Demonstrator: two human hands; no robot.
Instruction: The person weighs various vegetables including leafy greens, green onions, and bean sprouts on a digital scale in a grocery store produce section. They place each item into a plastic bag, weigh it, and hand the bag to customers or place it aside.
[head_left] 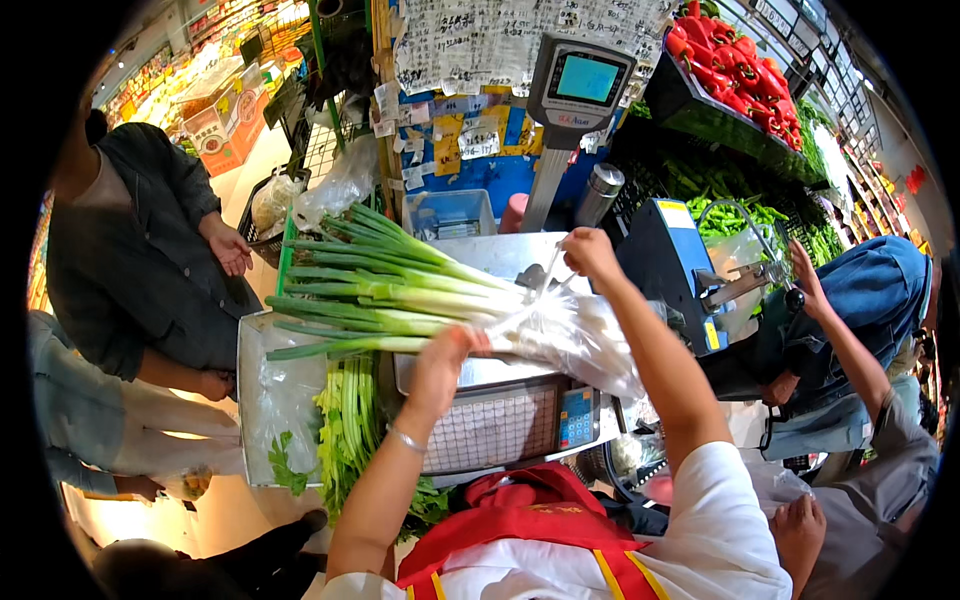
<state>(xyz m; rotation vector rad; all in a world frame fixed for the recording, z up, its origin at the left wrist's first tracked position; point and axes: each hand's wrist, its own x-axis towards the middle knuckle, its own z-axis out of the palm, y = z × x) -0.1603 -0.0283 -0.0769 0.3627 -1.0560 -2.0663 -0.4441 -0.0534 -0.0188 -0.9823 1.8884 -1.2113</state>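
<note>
A large bundle of green onions (400, 290) lies across the metal weighing scale (505, 250), green tops to the left. Its white root ends sit inside a clear plastic bag (595, 350). Above the bag, my right hand (592, 252) is closed on a stretched, twisted strip of it. Another stretched strip runs toward my left hand (450, 362), whose blurred fingers close on it beside the white stalks. Celery (348, 420) lies below the green tops, left of the scale's keypad (577, 416).
The scale's display (587, 80) stands on a post behind. A blue bag-sealing device (672, 250) is at right, near a crate of red peppers (735, 75) and green peppers (740, 220). People stand close on both sides; one person's hand (805, 280) is by the device.
</note>
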